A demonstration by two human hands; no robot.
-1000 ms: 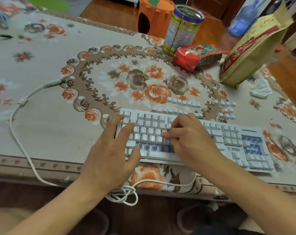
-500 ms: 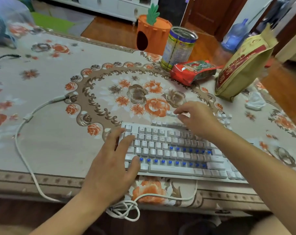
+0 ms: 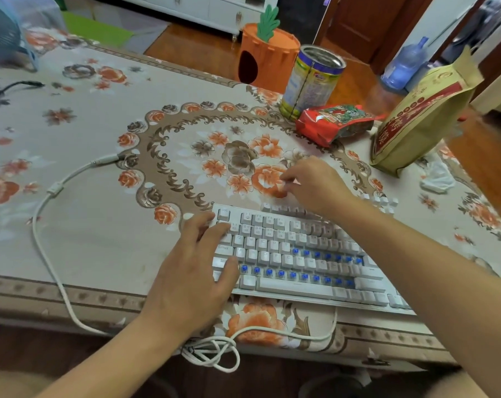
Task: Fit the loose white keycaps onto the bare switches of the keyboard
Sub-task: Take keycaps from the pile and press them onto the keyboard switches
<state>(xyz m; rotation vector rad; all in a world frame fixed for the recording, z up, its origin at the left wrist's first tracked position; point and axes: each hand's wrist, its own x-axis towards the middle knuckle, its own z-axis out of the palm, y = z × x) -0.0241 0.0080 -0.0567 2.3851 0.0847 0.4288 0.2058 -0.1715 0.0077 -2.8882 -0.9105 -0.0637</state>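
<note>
The right hand (image 3: 315, 182) is reaching past the keyboard (image 3: 301, 254), its grip curling over the loose white keycaps (image 3: 275, 208) on the worktop; pinching or not, I cannot tell. The bare blue switches (image 3: 294, 274) are lying nearer the person, beside the flat, spread left hand (image 3: 192, 277).

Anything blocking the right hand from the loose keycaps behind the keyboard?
Nothing visible. The right hand is already over the row of loose keycaps just behind the keyboard; the red packet lies farther back.
</note>
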